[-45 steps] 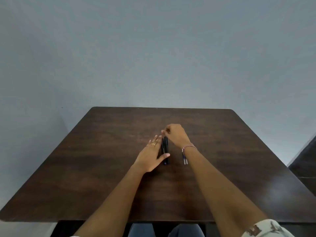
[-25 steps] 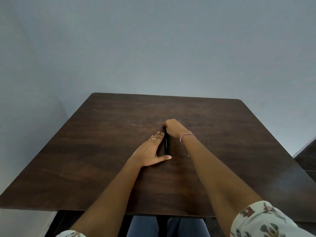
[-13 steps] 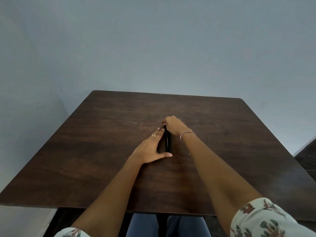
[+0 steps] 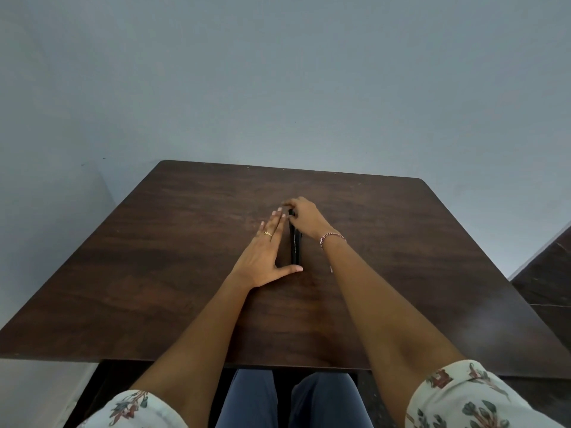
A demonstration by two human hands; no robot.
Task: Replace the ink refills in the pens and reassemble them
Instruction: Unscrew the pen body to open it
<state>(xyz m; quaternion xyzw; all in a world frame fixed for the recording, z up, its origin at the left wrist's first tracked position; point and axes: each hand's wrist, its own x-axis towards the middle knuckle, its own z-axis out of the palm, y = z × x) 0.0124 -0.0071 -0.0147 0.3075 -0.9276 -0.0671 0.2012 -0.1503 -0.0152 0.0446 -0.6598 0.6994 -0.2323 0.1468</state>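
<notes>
Dark pens [image 4: 295, 245] lie side by side in a tight bundle at the middle of the brown table [image 4: 185, 242], pointing away from me. My left hand [image 4: 265, 254] lies flat on the table just left of them, fingers straight, thumb stretched under their near ends. My right hand [image 4: 304, 217] is curled over the pens' far ends, fingertips pinching there. How many pens lie in the bundle cannot be told.
A grey wall stands right behind the table's far edge. A dark piece of furniture [image 4: 547, 273] sits at the right. My knees [image 4: 287, 400] show under the near edge.
The camera has tipped down a little, so the table sits lower in view. Both hands stay at the pens; the left fingers have straightened alongside them.
</notes>
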